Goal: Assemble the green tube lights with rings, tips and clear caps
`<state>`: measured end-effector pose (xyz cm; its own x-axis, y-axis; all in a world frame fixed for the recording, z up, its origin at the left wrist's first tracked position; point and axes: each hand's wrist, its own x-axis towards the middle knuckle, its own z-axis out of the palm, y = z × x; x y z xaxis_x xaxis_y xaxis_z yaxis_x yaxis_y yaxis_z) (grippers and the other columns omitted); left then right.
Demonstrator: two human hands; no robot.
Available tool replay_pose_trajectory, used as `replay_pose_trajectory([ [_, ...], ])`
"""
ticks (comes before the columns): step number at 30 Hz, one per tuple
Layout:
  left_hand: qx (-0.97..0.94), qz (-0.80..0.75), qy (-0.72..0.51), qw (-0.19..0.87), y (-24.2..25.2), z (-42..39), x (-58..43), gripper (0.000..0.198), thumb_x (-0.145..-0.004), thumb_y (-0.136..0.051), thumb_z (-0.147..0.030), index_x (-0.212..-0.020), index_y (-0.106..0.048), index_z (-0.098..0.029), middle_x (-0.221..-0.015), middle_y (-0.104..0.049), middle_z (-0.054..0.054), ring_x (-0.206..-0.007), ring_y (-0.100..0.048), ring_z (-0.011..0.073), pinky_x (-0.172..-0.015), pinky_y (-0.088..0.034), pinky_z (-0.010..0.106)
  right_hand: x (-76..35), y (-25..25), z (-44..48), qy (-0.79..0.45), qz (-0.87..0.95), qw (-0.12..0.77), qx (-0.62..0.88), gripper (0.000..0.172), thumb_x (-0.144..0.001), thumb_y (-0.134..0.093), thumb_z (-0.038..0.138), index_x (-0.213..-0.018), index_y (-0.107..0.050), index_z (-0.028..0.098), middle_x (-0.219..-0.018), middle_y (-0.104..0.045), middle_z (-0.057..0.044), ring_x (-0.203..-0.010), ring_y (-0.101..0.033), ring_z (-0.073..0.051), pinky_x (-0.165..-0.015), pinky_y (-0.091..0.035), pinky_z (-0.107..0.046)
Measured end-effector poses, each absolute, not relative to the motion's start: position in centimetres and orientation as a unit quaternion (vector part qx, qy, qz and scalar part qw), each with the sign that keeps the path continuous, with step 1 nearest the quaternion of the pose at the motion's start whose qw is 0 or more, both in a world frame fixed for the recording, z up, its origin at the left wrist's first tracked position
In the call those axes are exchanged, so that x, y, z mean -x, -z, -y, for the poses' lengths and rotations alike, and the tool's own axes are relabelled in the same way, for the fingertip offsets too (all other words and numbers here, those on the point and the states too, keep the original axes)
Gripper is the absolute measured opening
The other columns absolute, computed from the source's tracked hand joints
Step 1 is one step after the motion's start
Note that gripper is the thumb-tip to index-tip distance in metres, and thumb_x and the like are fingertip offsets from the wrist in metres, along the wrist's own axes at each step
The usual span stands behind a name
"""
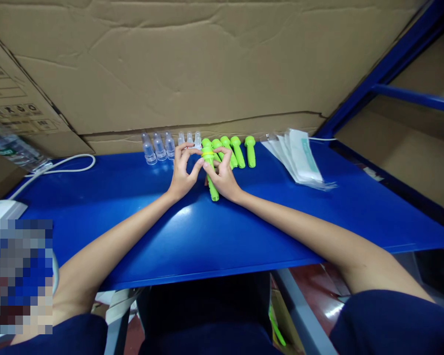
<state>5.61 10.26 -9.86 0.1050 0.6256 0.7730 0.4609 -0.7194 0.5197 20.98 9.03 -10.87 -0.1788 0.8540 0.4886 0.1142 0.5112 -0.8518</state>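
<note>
A lime-green plastic handle [213, 186] with a wider yellowish ring near its top is held between my hands, tilted above the blue table. My left hand [183, 172] pinches near the ring with thumb and forefinger. Around the right side of the same handle, my right hand [225, 176] is closed, its thumb along the shaft. Just behind stand several similar lime-green handles [237, 152], partly hidden by my fingers. To the left are three clear bottle-like pieces [159, 146] and three smaller clear nozzle-like pieces [189, 138].
White packets [301, 158] in clear wrap lie at the right of the blue table [163, 246]. Cardboard [192, 69] walls the back. On the left are a plastic bottle [17, 145], a white cable [72, 168] and a white device [5, 209]. A blue frame [381, 64] rises at right.
</note>
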Motion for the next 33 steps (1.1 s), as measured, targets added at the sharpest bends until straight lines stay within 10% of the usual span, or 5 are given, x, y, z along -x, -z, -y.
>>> replay_pose_trajectory([
  [33,-0.738,-0.363,-0.562,0.088,9.84,-10.6,-5.35,0.03,-0.092,-0.063,-0.053,-0.099,-0.067,-0.024,-0.126,-0.055,0.01,-0.113,-0.059,0.0231,-0.084,-0.055,0.036,-20.98,10.55,-8.7,-0.341,0.681,0.554,0.337,0.045,-0.094,-0.059,0.058,-0.111,-0.029,0.028,-0.088,-0.067,-0.001,-0.069,-0.071,-0.019,-0.047,-0.054,-0.028],
])
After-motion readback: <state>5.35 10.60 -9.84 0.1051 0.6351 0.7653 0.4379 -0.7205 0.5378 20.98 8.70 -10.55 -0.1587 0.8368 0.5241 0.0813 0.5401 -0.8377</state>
